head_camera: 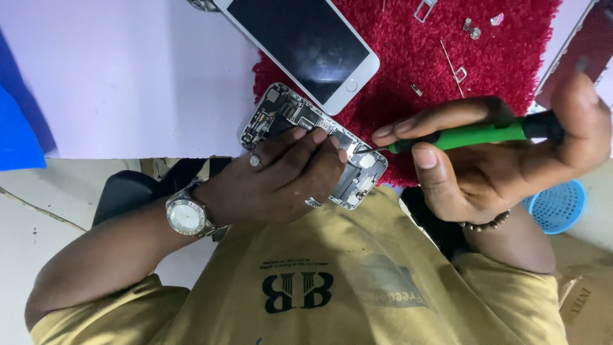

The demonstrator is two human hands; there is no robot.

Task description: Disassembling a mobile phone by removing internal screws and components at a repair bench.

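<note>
Head view: the left hand (pixel 281 179) is lying over an opened silver smartphone chassis with exposed circuit board and metal shields (pixel 290 115), fingers curled and pressed down on its middle, thumb side toward the lower edge. The chassis is lying flat, half on the red shaggy mat (pixel 415 57) and half over the edge of the pale lilac desk (pixel 128 76), close against the person's mustard-yellow T-shirt (pixel 357 281). Its long axis is running diagonally, from upper left in the picture to lower right; the upper-left end is showing connectors and small chips, the lower-right end is showing white and grey parts beside the hand.

The right hand (pixel 504 160) is pinching a green-handled screwdriver with a black rear cap (pixel 472 134) between thumb and forefinger, the remaining fingers folding around the handle. The screwdriver is lying nearly level, its thin metal tip pointing left and meeting the chassis just beside the left fingertips (pixel 319 135).

A white smartphone front panel with a dark glass screen (pixel 300 38) is resting on the mat above the chassis, parallel to it and just apart. Small metal brackets and screws (pixel 469 27) are lying scattered on the mat. A silver wristwatch (pixel 185 214) is sitting on the left wrist, a bead bracelet (pixel 488 223) on the right. A blue perforated plastic basket (pixel 562 204) is standing below the right hand.
</note>
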